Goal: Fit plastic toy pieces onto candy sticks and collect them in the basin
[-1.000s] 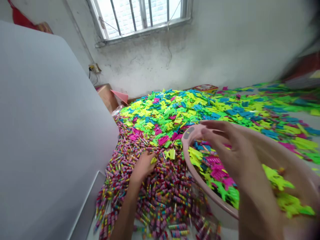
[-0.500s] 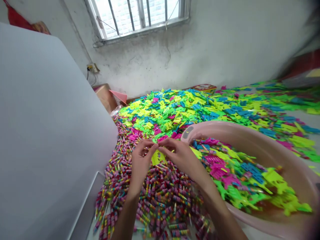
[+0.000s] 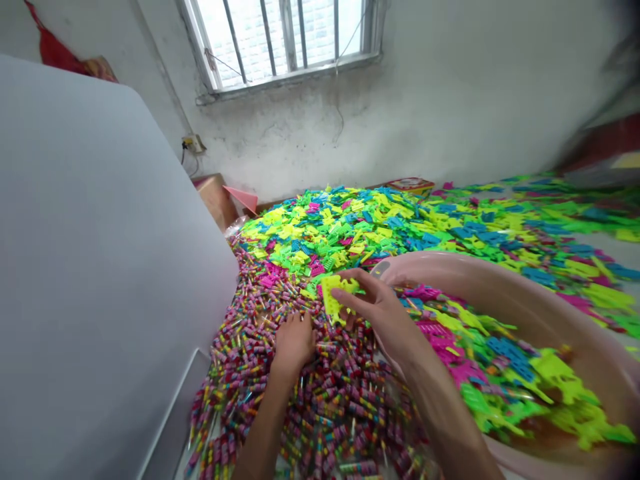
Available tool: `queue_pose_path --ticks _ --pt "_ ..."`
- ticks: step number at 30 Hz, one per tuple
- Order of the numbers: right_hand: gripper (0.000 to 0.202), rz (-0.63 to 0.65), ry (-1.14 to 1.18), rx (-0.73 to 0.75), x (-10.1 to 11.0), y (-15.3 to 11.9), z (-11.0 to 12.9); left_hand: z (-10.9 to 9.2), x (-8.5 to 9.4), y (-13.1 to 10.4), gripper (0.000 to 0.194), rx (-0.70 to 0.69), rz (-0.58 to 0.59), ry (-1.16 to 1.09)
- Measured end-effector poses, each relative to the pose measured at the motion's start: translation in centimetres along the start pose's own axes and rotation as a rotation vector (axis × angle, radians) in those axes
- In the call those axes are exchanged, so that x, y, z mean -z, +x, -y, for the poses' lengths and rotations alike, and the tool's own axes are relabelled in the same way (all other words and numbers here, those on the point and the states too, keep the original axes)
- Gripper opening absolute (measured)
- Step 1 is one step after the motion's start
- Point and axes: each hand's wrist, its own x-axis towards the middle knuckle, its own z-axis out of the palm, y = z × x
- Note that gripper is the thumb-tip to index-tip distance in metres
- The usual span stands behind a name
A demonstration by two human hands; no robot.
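My right hand (image 3: 373,300) pinches a flat yellow plastic piece (image 3: 331,300) with cut-out edges between thumb and fingers, just left of the pink tub's rim. Lower and to the left, my left hand (image 3: 295,341) rests on a heap of small striped, wrapped tubes (image 3: 250,373). Its fingers curl down into the heap, and their tips are hidden, so I cannot make out what they grip. Inside the pink tub (image 3: 505,270) lie plastic pieces in yellow, pink, blue and green, with some striped tubes among them.
A large mound of bright plastic pieces (image 3: 345,227) spreads against the wall and off to the right. At left stands a big pale panel (image 3: 100,267). A cardboard box (image 3: 217,200) and a pink triangular piece (image 3: 243,199) are by the wall, under the barred window (image 3: 285,40).
My hands were together at the yellow piece and have come apart. My right hand has lifted the piece up and rightward; my left hand has dropped onto the striped tubes.
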Motion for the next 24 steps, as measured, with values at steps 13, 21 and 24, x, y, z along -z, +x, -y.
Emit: queue_pose_path --ticks 13,21,24 --pt "0.043 0.090 0.067 -0.033 0.0 -0.2 0.5 0.5 1.1 0.8 0.023 0.101 -0.261 -0.497" --pt "0.030 0.053 0.018 0.027 0.0 -0.4 0.6 -1.3 7.0 -2.8 0.028 -0.053 -0.525 -1.126" --pt "0.034 -0.007 -0.015 0.055 0.1 -0.3 0.3 -2.3 8.1 -4.2 0.021 -0.068 -0.656 -1.413"
